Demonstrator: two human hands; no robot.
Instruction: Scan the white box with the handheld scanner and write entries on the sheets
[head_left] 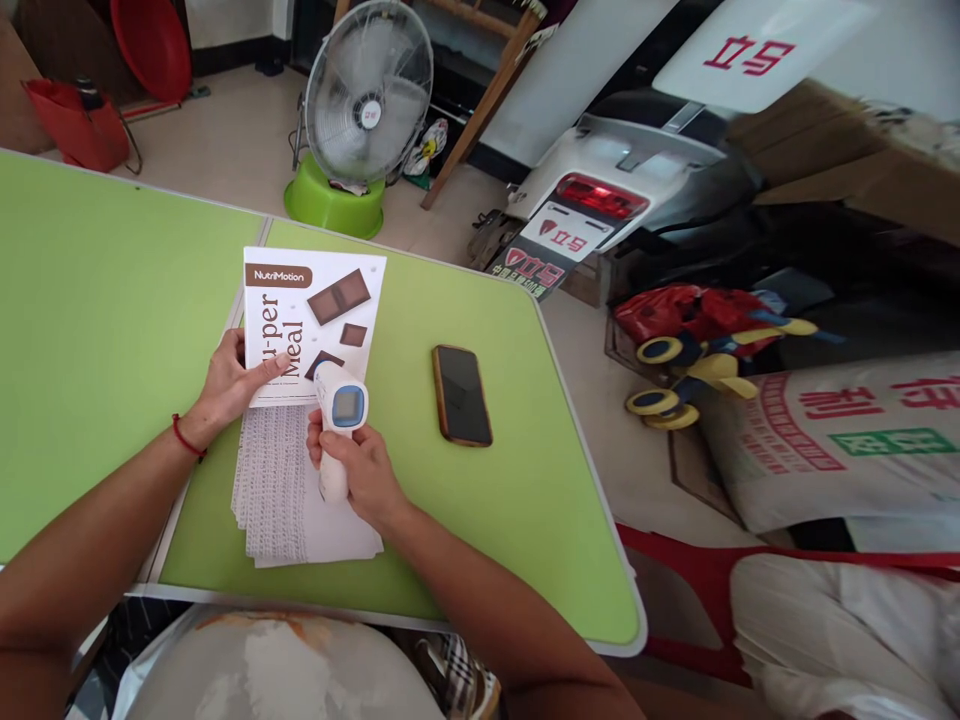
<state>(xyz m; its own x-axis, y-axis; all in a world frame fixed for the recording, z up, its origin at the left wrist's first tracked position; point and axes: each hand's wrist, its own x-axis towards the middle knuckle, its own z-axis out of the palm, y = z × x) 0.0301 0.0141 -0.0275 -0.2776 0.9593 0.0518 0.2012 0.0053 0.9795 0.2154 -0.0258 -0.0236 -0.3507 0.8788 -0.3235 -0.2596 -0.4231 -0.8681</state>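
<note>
My left hand grips a white NutriMotion box by its lower left corner, thumb across the front. Brown chocolate-like pieces are printed on the box. In my right hand is a white handheld infrared thermometer, held upright by its handle. Its blue-framed screen faces me, and its head overlaps the lower right part of the box. Below both hands lies a fanned stack of printed paper sheets on the green table. A smartphone in a brown case rests to the right, dark screen up.
Beyond the table, a fan stands by a green basin. A white scooter is parked at the far right. Nearer are a toy with yellow wheels, a large printed sack and a red chair.
</note>
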